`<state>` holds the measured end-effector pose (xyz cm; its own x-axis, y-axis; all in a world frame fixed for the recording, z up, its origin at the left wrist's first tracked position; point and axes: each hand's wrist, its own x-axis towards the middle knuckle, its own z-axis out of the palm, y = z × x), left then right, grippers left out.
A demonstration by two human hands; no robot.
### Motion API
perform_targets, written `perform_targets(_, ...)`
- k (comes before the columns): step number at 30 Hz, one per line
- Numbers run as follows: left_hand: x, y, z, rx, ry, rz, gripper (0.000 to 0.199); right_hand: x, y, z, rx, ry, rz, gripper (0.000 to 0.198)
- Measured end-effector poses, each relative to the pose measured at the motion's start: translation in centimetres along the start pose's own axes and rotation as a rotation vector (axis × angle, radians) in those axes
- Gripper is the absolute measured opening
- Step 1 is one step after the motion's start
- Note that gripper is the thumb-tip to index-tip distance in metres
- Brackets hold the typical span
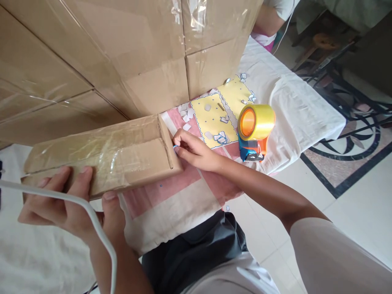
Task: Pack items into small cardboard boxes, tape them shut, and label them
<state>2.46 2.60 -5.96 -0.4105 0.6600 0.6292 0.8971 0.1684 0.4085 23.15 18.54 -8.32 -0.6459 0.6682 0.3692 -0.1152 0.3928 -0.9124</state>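
A long cardboard box (137,155), closed with clear tape, lies on the cloth-covered table in front of me. My left hand (76,208) grips its near left side, fingers bent over the upper face and thumb at the near edge. At the box's right end, my right hand (194,152) is closed in a pinch. A small blue-edged white piece (175,146) shows at those fingertips, against or very close to the end face; its exact kind is hard to make out. Right of that hand stands a tape dispenser (252,149) with a roll of yellowish tape (265,118).
Stacked taped cartons (147,53) rise behind the box. Yellow sheets (211,118) with scattered white scraps (185,112) lie on the pink-and-white cloth (183,200). A white cable (101,228) crosses before my left hand. Another person's arm (268,22) shows at the back.
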Motion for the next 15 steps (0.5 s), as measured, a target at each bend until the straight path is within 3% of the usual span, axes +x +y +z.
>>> perform_targets(3,0.3,0.8,0.0,0.001,0.138,0.047,0.054,-0.2,-0.3,0.5,0.112,0.12,0.16,0.024)
perform_targets(7,0.6,1.0,0.0,0.012,0.138,0.082,0.054,-0.6,-0.7,1.2,0.195,0.288,0.271,0.028)
perform_targets(15,1.0,-1.0,0.4,-0.045,0.177,0.246,0.056,-1.9,-1.3,1.9,0.265,0.317,0.328,0.031)
